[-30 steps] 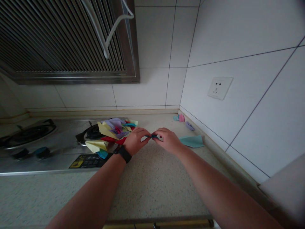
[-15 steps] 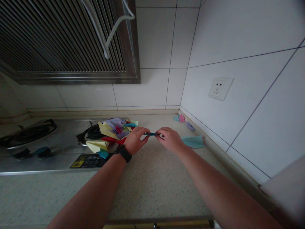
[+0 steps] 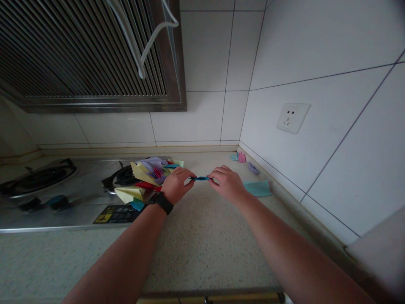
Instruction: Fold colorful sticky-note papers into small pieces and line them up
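Paper [image 3: 201, 178] — blue, between left fingers [image 3: 189, 173] and right fingers [image 3: 214, 173], both pinching its ends.

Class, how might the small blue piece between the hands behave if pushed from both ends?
The blue piece looks small and thin, so probably light. It spans from left hand to right hand without obvious sag, suggesting some stiffness. Being slim, it would likely buckle under pressure.
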Action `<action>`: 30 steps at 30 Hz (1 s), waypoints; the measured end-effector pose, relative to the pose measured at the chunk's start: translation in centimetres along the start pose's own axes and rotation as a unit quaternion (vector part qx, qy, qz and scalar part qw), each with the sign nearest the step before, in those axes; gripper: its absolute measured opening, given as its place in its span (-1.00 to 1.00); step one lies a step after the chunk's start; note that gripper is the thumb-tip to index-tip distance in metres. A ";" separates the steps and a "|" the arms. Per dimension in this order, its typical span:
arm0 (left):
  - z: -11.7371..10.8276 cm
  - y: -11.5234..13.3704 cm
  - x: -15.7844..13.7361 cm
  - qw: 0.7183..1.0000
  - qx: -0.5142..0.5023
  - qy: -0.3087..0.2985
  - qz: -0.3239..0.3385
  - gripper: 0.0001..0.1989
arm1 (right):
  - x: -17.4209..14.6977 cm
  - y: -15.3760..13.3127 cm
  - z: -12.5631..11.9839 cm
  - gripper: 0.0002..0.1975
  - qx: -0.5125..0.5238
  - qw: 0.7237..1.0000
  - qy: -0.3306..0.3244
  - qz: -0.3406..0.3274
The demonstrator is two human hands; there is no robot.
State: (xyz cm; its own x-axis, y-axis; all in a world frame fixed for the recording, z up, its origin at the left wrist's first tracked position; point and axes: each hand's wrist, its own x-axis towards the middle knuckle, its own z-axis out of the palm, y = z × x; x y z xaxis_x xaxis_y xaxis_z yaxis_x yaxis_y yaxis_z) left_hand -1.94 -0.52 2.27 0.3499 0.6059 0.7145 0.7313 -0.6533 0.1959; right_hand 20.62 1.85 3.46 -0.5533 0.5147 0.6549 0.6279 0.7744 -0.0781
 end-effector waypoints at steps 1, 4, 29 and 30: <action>0.0 -0.1 0.0 1.000 0.003 -0.001 0.004 -0.89 | 0.0 0.0 0.0 -0.90 0.000 1.000 -0.001 0.001; 0.0 -0.5 -0.1 1.000 0.007 -0.001 0.003 -0.95 | 0.0 0.1 -0.1 -0.90 -0.007 1.000 -0.008 -0.005; 1.0 -0.8 -0.2 0.994 -0.058 0.010 -0.092 -0.86 | -0.1 0.6 0.3 -0.82 0.032 0.997 -0.018 0.062; 1.1 -0.8 -0.3 0.990 -0.081 0.011 -0.111 -0.84 | -0.1 0.7 0.3 -0.79 0.043 0.996 -0.013 0.074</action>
State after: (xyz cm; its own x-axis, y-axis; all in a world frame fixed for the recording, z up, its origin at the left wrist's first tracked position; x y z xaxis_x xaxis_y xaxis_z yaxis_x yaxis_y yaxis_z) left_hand -1.96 0.36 1.17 0.1761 0.7340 0.6559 0.6851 -0.5698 0.4537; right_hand 20.94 2.41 3.11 -0.4730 0.6341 0.6117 0.6551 0.7174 -0.2371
